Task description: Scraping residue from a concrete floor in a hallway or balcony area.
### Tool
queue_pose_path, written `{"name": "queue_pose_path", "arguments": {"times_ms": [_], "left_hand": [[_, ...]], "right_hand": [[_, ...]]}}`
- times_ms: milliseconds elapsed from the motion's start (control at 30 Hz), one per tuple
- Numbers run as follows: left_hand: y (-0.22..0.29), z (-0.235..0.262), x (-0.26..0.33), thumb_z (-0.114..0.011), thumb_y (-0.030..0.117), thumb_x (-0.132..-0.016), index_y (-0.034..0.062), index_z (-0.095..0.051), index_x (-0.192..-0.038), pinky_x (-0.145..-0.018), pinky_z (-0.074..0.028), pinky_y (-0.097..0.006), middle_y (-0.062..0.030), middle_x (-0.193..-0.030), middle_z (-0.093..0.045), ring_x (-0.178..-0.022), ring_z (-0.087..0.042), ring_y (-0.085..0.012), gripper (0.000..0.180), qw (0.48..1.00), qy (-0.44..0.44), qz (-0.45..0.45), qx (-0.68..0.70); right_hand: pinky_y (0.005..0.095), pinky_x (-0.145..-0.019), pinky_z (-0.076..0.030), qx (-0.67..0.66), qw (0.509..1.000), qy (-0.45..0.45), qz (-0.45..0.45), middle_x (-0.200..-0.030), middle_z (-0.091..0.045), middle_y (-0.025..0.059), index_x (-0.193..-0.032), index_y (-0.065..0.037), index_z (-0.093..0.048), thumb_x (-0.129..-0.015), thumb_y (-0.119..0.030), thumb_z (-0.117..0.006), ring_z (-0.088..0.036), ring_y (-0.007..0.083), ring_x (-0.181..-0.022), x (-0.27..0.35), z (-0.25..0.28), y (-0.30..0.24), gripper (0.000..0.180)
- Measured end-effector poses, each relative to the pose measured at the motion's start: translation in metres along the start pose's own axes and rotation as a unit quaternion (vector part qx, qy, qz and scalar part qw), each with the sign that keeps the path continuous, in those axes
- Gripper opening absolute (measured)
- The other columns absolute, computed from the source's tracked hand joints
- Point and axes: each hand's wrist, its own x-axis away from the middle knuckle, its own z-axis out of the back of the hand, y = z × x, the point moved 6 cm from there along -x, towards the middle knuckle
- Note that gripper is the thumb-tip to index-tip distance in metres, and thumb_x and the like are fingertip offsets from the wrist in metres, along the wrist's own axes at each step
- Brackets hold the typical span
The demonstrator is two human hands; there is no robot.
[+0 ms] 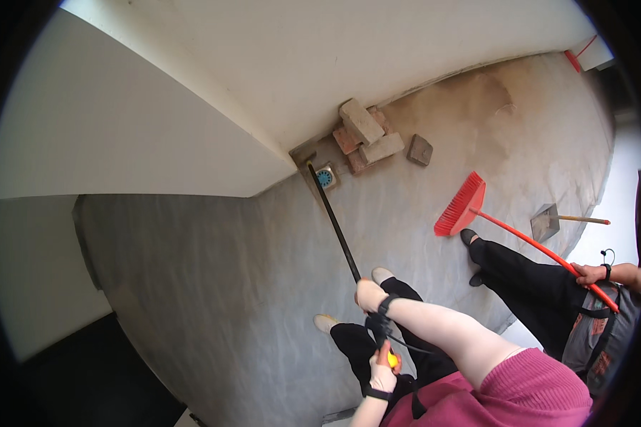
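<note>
Two hands grip a long black pole on a grey concrete floor.

Head view: the right hand (370, 294) wraps the pole (335, 224) higher up, and the left hand (382, 371) is closed round its yellow end; the pole's tip rests by the drain (325, 177) near the bricks (367, 135). Another person holds a red broom (470, 206) to the right.

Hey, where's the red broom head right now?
In the head view, the red broom head rests on the concrete floor right of centre, in front of another person's black shoe, left of the dustpan, below the brick pile.
</note>
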Motion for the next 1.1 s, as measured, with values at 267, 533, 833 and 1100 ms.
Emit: {"name": "queue_pose_path", "arguments": {"times_ms": [267, 533, 833, 1100], "left_hand": [[-0.027, -0.001, 0.013, -0.047, 0.039, -0.076, 0.0076, -0.038, -0.069, -0.029, -0.024, -0.021, -0.0062, -0.047, -0.043, -0.031, -0.036, -0.0114, 0.034, 1.000, 0.001, 0.030, 0.010], [0.014, -0.001, -0.013, -0.048, 0.038, -0.076, 0.0075, -0.037, -0.070, -0.030, -0.025, -0.020, -0.0059, -0.048, -0.043, -0.033, -0.037, -0.0104, 0.033, 0.999, -0.018, -0.034, 0.003], [0.003, -0.020, -0.019, -0.042, 0.043, -0.077, 0.0049, -0.041, -0.064, -0.032, -0.024, -0.021, -0.0042, -0.045, -0.042, -0.032, -0.035, -0.0095, 0.040, 0.997, -0.019, -0.054, -0.056], [-0.046, 0.022, 0.029, -0.047, 0.040, -0.076, 0.0074, -0.041, -0.070, -0.032, -0.025, -0.020, -0.0050, -0.048, -0.046, -0.034, -0.038, -0.0100, 0.034, 0.999, 0.002, 0.012, -0.033]], "right_hand": [[0.0370, -0.044, -0.046, 0.077, 0.996, 0.027, 0.022, -0.059, -0.055, 0.0195, -0.086, 0.007, -0.046, -0.068, -0.006, -0.052, -0.058, 0.0272, -0.054, 0.016, -0.015, 0.015, 0.024], [0.0378, -0.049, -0.046, -0.219, 0.974, -0.004, -0.057, -0.060, -0.055, 0.0179, -0.086, 0.005, -0.045, -0.071, -0.009, -0.046, -0.057, 0.0288, -0.056, -0.010, 0.006, 0.002, 0.020], [0.0364, -0.058, -0.046, 0.072, 0.990, 0.107, -0.061, -0.067, -0.057, 0.0147, -0.081, -0.004, -0.052, -0.071, -0.017, -0.051, -0.058, 0.0250, -0.066, -0.032, 0.007, 0.022, 0.017], [0.0371, -0.055, -0.047, 0.031, 0.996, 0.019, -0.087, -0.070, -0.057, 0.0188, -0.093, 0.006, -0.045, -0.071, -0.007, -0.047, -0.058, 0.0287, -0.066, 0.015, -0.061, 0.044, 0.025]]}}
